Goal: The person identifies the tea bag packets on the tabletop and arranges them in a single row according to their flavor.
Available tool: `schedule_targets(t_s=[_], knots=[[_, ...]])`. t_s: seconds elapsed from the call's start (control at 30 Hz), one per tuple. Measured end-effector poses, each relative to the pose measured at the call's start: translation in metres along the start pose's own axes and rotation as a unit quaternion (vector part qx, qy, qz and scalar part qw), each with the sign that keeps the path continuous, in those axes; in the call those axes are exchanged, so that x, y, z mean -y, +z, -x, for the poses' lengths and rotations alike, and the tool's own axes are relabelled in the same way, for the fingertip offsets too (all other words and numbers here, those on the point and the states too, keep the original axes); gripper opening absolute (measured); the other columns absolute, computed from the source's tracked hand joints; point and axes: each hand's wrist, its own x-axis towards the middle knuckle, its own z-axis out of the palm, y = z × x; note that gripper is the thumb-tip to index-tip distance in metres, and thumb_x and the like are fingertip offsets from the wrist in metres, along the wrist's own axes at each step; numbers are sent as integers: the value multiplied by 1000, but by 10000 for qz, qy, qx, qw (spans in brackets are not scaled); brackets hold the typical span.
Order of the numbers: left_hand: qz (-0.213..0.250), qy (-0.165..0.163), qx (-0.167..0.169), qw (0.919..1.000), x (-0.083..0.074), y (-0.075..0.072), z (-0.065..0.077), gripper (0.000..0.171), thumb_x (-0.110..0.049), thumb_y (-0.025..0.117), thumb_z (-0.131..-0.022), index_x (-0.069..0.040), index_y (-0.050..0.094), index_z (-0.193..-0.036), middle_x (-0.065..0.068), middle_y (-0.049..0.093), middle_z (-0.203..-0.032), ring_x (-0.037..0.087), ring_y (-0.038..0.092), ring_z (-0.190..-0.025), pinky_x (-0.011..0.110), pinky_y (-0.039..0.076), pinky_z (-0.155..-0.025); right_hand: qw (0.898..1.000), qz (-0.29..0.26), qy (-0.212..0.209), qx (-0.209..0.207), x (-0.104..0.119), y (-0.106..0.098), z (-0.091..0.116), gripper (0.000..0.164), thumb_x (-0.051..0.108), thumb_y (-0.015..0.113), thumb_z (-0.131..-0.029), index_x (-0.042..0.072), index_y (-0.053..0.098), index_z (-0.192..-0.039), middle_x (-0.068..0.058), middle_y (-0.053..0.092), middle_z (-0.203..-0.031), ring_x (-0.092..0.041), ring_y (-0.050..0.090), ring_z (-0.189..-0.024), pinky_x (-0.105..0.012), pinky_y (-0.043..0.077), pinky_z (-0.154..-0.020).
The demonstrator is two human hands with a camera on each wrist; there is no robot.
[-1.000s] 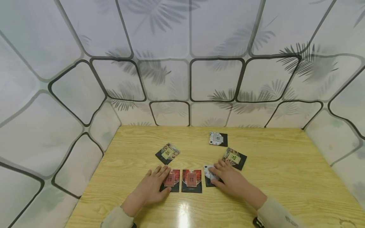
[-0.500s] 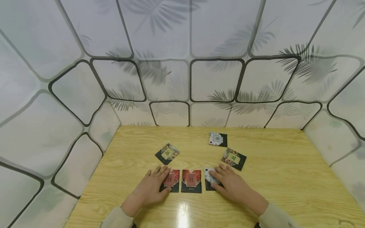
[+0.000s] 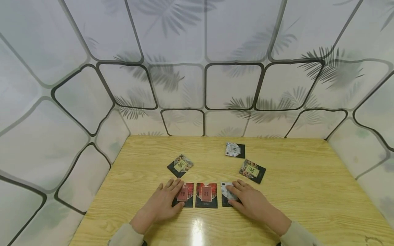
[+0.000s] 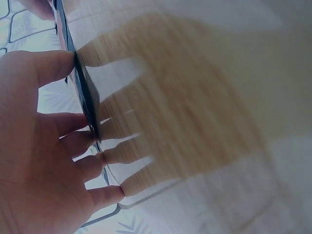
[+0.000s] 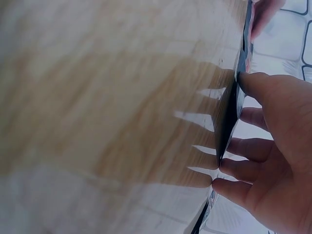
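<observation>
My left hand (image 3: 164,202) rests with spread, nearly straight fingers on a red-and-black flat packet (image 3: 189,193), covering its left side. Beside that packet, to the right, lies a second red-and-black packet (image 3: 206,201), untouched. A white-and-black packet (image 3: 225,200) stands third in the row, its right part hidden under my right hand (image 3: 252,202), whose fingers are extended over it. Seen edge-on in the left wrist view, the thumb and fingertips of the left hand (image 4: 53,146) touch the packet's near side and surface. The right wrist view shows the right hand (image 5: 280,151) touching its dark packet (image 5: 228,122) likewise.
Behind the row, a yellow-labelled packet (image 3: 181,165) lies tilted at left and another yellow-labelled packet (image 3: 253,171) at right. Farther back is a white-and-black packet (image 3: 235,150). The wooden table (image 3: 138,153) meets a patterned fabric wall (image 3: 184,85) at the back and sides.
My right hand has drawn slightly toward me, sliding the white-and-black packet down level with the two red ones. My left hand stays in place.
</observation>
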Motion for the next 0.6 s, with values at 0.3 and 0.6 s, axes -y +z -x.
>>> schedule_targets(t_s=[0.3, 0.6], knots=[[33, -9, 18, 10000, -1, -2, 0, 74, -46, 58, -103, -7, 38, -164, 16, 36, -170, 44, 33, -158, 72, 30, -121, 10000, -5, 21, -52, 1, 1, 0, 55, 41, 62, -106, 12, 58, -152, -24, 56, -153, -49, 51, -143, -64, 48, -110], [-7, -19, 1, 10000, -2, -2, 1, 75, -45, 59, -103, -6, 39, -163, 16, 37, -170, 44, 34, -157, 72, 30, -121, 9999, -82, -13, -60, 0, -1, 0, 56, 40, 61, -106, 11, 56, -153, -25, 54, -155, -49, 49, -146, -65, 43, -116]])
